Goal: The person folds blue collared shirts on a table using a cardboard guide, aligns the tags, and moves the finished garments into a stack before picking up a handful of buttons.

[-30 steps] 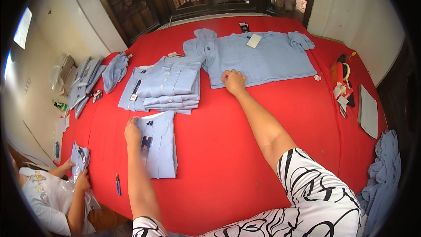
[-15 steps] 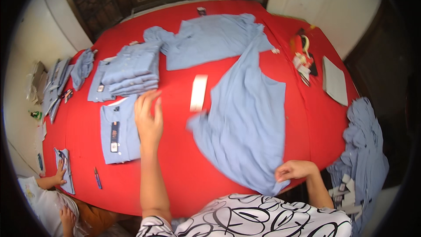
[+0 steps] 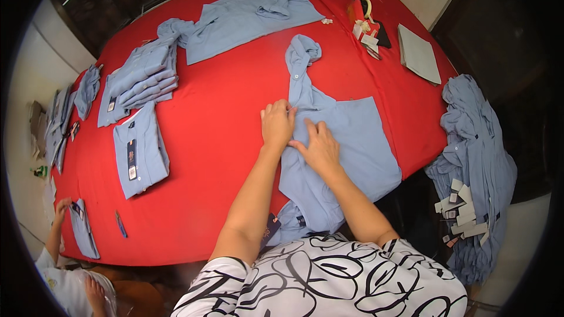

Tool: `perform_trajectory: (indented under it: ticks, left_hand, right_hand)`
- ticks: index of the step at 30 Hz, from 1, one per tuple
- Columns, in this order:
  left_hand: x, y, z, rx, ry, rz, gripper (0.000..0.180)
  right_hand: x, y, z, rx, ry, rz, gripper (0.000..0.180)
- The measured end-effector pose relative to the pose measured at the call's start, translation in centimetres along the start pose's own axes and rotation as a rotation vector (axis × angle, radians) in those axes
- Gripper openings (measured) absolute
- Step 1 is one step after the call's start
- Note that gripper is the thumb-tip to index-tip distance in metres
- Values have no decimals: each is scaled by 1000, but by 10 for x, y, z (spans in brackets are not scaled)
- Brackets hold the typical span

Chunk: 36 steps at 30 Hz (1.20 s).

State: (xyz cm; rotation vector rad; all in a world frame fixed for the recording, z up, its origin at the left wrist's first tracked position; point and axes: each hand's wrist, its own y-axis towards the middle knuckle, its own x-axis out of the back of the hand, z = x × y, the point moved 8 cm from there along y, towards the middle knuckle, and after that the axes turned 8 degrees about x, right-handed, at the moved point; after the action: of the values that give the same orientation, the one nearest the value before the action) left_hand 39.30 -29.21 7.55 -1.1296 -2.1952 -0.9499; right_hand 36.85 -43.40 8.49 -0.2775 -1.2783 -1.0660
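A light blue shirt (image 3: 346,141), mid-air and draped from the right hand half a second ago, now lies flat on the red table (image 3: 223,141) directly in front of the person. Both hands have come together on it: the left hand (image 3: 277,124) and right hand (image 3: 320,147) rest open, palms down, fingers spread on the soft, creased cloth (one sleeve trails away toward the far side). To the left sit a folded shirt (image 3: 140,151) with a hanging tag and a neat stack of folded shirts (image 3: 141,76). A heap of unfolded shirts (image 3: 476,158) hangs at the right edge.
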Motion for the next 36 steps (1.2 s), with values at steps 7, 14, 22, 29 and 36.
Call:
perform_trajectory:
  ticks: [7, 14, 22, 29, 36]
  left_hand:
    - [102, -116, 70, 450, -387, -204, 23]
    - [289, -141, 94, 459, -932, -501, 12]
    - [277, 123, 50, 257, 89, -278, 67]
    - [173, -105, 81, 544, 608, -59, 52]
    - [180, -270, 117, 654, 504, -374, 46]
  right_hand:
    - [-7, -39, -19, -12, 1202, 312, 24]
    - [207, -64, -205, 206, 1801, -32, 43]
    - [156, 170, -246, -110, 856, -378, 33]
    - [72, -29, -191, -55, 105, 30, 45]
    - [69, -88, -211, 68, -224, 108, 51]
